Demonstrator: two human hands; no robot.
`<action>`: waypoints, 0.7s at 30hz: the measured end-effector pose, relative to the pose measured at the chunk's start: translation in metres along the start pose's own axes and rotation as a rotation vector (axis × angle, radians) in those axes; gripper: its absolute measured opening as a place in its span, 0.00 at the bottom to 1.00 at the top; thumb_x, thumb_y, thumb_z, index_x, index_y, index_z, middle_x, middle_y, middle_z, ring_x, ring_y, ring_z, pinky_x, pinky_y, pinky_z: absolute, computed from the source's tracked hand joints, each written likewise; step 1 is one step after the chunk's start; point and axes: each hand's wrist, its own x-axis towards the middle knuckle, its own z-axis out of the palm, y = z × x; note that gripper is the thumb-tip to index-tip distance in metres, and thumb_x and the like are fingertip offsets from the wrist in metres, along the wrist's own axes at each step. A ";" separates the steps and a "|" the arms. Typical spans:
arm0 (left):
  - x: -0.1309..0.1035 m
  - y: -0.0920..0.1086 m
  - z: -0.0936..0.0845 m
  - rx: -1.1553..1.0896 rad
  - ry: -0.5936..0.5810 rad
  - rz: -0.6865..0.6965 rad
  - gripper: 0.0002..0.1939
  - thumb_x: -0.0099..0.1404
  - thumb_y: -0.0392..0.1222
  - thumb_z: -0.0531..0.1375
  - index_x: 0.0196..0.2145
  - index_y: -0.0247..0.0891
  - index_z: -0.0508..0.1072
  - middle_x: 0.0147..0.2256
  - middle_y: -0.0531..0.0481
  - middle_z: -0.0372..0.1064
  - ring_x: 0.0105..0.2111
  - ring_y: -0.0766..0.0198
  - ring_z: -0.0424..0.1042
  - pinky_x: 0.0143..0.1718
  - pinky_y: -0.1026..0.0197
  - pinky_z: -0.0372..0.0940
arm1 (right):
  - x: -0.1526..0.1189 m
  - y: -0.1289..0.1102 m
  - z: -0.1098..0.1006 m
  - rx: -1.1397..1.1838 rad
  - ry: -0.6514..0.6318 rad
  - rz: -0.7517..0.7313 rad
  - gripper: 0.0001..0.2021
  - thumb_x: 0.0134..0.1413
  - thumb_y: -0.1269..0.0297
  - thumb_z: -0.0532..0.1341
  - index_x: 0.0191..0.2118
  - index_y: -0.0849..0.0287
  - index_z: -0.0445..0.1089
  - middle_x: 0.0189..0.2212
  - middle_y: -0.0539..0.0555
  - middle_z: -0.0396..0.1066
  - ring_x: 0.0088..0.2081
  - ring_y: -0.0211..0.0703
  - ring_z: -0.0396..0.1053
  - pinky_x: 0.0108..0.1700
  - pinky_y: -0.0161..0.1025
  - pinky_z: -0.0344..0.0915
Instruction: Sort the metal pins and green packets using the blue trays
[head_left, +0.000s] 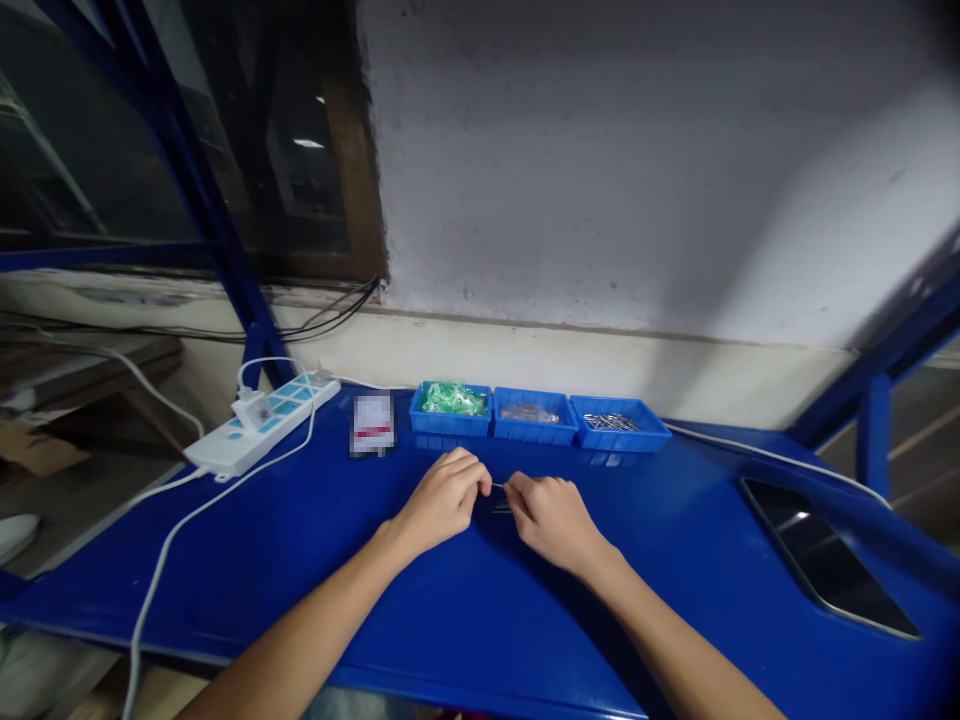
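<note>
My left hand [450,495] and my right hand [555,515] meet over the middle of the blue table, fingertips a short gap apart. Both are closed in a pinch. A thin, pale, stick-like piece [498,487] bridges the gap between them; its ends are hidden in my fingers, and its kind is too small to tell. Just below the gap, small greenish thin pieces [502,507] show on the tabletop, partly covered by my right hand.
Along the back edge stand three blue bins: one with green packets [452,398], one with clear pieces [529,412], one with metal pins [611,421]. A white power strip [262,425] and blurred card [373,422] are left; a phone [825,555] lies right.
</note>
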 end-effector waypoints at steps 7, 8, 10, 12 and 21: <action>0.001 0.001 0.001 -0.069 0.031 -0.016 0.03 0.63 0.34 0.55 0.35 0.39 0.67 0.31 0.51 0.67 0.39 0.61 0.65 0.40 0.60 0.61 | 0.002 0.005 0.003 0.197 -0.001 -0.030 0.14 0.63 0.65 0.45 0.30 0.57 0.63 0.23 0.49 0.71 0.25 0.37 0.67 0.27 0.34 0.44; 0.001 0.001 0.001 -0.065 0.037 -0.029 0.03 0.63 0.35 0.55 0.34 0.39 0.67 0.31 0.51 0.68 0.38 0.61 0.65 0.40 0.60 0.61 | 0.002 0.005 0.003 0.220 0.002 -0.032 0.15 0.64 0.64 0.45 0.29 0.57 0.63 0.23 0.49 0.70 0.25 0.37 0.67 0.27 0.34 0.45; 0.002 -0.001 0.002 -0.054 0.056 -0.075 0.04 0.65 0.36 0.53 0.33 0.39 0.67 0.32 0.50 0.68 0.38 0.62 0.65 0.39 0.60 0.61 | 0.002 0.005 0.004 0.259 0.020 -0.030 0.14 0.64 0.62 0.45 0.30 0.56 0.64 0.23 0.49 0.70 0.26 0.37 0.67 0.28 0.33 0.47; 0.002 -0.002 0.003 -0.044 0.079 -0.119 0.05 0.66 0.37 0.52 0.34 0.39 0.67 0.33 0.50 0.67 0.37 0.62 0.65 0.39 0.60 0.61 | 0.002 0.004 0.005 0.291 0.057 -0.026 0.11 0.63 0.61 0.47 0.37 0.56 0.65 0.25 0.49 0.71 0.26 0.38 0.67 0.28 0.33 0.49; 0.001 -0.002 0.003 -0.013 0.084 -0.127 0.10 0.68 0.38 0.50 0.31 0.38 0.69 0.30 0.51 0.68 0.36 0.62 0.65 0.38 0.60 0.61 | 0.001 0.005 0.005 0.269 0.227 -0.113 0.11 0.63 0.62 0.49 0.35 0.56 0.66 0.28 0.52 0.71 0.26 0.38 0.66 0.28 0.32 0.51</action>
